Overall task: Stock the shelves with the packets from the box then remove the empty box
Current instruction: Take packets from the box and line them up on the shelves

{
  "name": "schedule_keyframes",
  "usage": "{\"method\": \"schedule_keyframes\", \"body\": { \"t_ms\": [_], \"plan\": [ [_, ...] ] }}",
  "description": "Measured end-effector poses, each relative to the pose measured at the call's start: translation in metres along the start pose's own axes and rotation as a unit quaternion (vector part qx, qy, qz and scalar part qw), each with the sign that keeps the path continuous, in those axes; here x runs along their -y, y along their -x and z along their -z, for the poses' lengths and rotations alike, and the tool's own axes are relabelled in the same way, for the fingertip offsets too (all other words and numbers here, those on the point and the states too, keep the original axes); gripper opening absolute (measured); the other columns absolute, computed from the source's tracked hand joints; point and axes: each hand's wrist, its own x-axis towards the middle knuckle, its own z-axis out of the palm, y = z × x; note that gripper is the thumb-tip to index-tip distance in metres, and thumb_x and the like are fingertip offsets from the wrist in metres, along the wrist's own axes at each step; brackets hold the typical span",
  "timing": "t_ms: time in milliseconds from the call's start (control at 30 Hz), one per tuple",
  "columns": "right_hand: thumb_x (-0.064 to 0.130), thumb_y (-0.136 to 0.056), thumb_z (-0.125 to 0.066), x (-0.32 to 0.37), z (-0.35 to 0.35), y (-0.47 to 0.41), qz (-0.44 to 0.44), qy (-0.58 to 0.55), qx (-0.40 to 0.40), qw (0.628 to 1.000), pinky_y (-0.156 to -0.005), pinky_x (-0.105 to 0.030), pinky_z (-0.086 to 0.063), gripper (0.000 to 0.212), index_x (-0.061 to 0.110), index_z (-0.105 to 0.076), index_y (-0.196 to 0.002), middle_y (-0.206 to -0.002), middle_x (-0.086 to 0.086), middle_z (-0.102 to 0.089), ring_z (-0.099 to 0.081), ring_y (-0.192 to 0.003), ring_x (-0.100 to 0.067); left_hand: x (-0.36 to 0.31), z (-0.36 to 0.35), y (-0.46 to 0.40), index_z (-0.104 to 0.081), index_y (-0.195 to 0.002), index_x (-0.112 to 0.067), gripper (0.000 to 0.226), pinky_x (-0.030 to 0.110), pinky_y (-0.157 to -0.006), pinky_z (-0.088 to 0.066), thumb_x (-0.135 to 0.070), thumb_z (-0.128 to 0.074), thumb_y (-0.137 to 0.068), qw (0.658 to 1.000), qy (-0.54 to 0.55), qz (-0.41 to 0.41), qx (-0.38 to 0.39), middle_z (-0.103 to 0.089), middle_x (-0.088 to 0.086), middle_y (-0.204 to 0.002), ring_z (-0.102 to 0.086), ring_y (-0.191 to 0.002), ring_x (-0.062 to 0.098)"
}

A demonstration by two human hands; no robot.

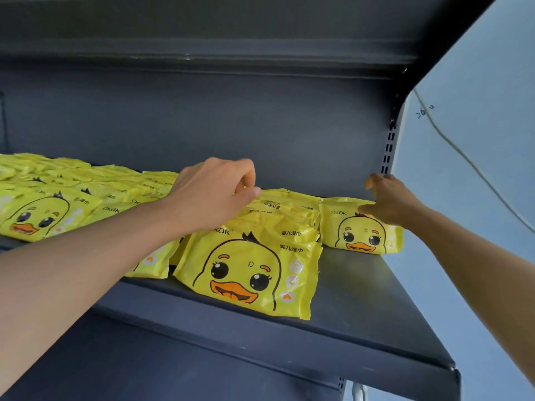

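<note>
Yellow duck-face packets lie in overlapping rows on the dark shelf [362, 308]. My left hand [214, 192] reaches over the middle row and pinches the top edge of a packet near the back [278, 198]. The front packet of that row [249, 276] lies flat near the shelf's front edge. My right hand [388, 202] rests on the top of a single packet [362, 230] at the right end, thumb on its face and fingers spread behind it. The box is out of view.
More packets [43, 209] fill the left part of the shelf. Another shelf [202, 47] hangs overhead. A slotted upright [389, 146] bounds the right side, with a pale wall [477, 140] and a thin cable beyond. Bare shelf shows at the front right.
</note>
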Motion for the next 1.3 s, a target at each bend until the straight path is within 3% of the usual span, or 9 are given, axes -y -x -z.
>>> {"method": "schedule_keyframes", "body": {
  "t_ms": [167,333,567,667,833,1033,1300],
  "plan": [
    [0.026,-0.084,-0.067,0.039,0.036,0.017,0.047,-0.053,0.001,0.998,-0.085,-0.034,-0.043,0.044,0.007,-0.051,-0.121,-0.120,-0.015,-0.054,-0.053,-0.106,-0.029,0.006,0.017,0.007,-0.054,-0.095,-0.028,0.014,0.033,-0.074,-0.044,-0.041,-0.049,-0.093,1.000,0.010,0.023,0.001,-0.061,-0.015,-0.083,-0.058,-0.086,0.012],
    [0.033,-0.085,-0.065,0.112,0.063,0.047,0.115,-0.060,0.063,0.990,-0.082,-0.031,-0.043,0.043,0.012,-0.052,-0.120,-0.113,-0.008,-0.060,-0.054,-0.098,-0.023,0.023,0.041,0.026,-0.053,-0.097,-0.029,0.012,0.036,-0.078,-0.046,-0.040,-0.051,-0.092,0.999,0.007,0.034,0.016,-0.062,-0.016,-0.086,-0.058,-0.089,0.013],
    [0.038,-0.087,-0.062,0.226,0.079,0.104,0.186,-0.078,0.083,0.976,-0.086,-0.033,-0.049,0.043,0.018,-0.050,-0.123,-0.114,-0.002,-0.061,-0.058,-0.100,-0.021,0.073,0.083,0.075,-0.054,-0.097,-0.030,0.011,0.035,-0.076,-0.045,-0.039,-0.052,-0.092,0.998,-0.004,0.047,0.044,-0.063,-0.016,-0.088,-0.057,-0.089,0.012],
    [0.039,-0.087,-0.061,0.275,0.075,0.133,0.206,-0.095,0.097,0.969,-0.082,-0.030,-0.048,0.042,0.019,-0.050,-0.122,-0.114,0.000,-0.060,-0.058,-0.096,-0.019,0.105,0.101,0.108,-0.051,-0.094,-0.033,0.007,0.031,-0.068,-0.043,-0.039,-0.053,-0.091,0.996,-0.015,0.050,0.066,-0.061,-0.017,-0.085,-0.057,-0.087,0.012],
    [0.036,-0.085,-0.063,0.355,0.040,0.185,0.221,-0.137,0.161,0.952,-0.073,-0.028,-0.042,0.038,0.018,-0.053,-0.117,-0.102,0.000,-0.065,-0.057,-0.090,-0.018,0.163,0.132,0.180,-0.055,-0.101,-0.029,0.014,0.029,-0.067,-0.039,-0.037,-0.056,-0.090,0.985,-0.029,0.098,0.141,-0.062,-0.014,-0.090,-0.056,-0.090,0.014],
    [0.037,-0.087,-0.061,0.438,-0.024,0.245,0.242,-0.163,0.249,0.924,-0.083,-0.030,-0.044,0.042,0.016,-0.051,-0.122,-0.112,-0.002,-0.058,-0.051,-0.097,-0.017,0.227,0.159,0.281,-0.053,-0.104,-0.030,0.015,0.035,-0.080,-0.046,-0.038,-0.053,-0.091,0.958,-0.035,0.168,0.228,-0.062,-0.013,-0.097,-0.056,-0.095,0.015],
    [0.031,-0.089,-0.062,0.521,-0.123,0.312,0.241,-0.203,0.355,0.880,-0.084,-0.030,-0.045,0.047,0.016,-0.043,-0.129,-0.122,-0.006,-0.054,-0.053,-0.100,-0.019,0.317,0.146,0.408,-0.050,-0.094,-0.036,0.007,0.036,-0.079,-0.045,-0.038,-0.055,-0.090,0.912,0.006,0.298,0.282,-0.065,-0.014,-0.093,-0.056,-0.097,0.015]
  ]
}}
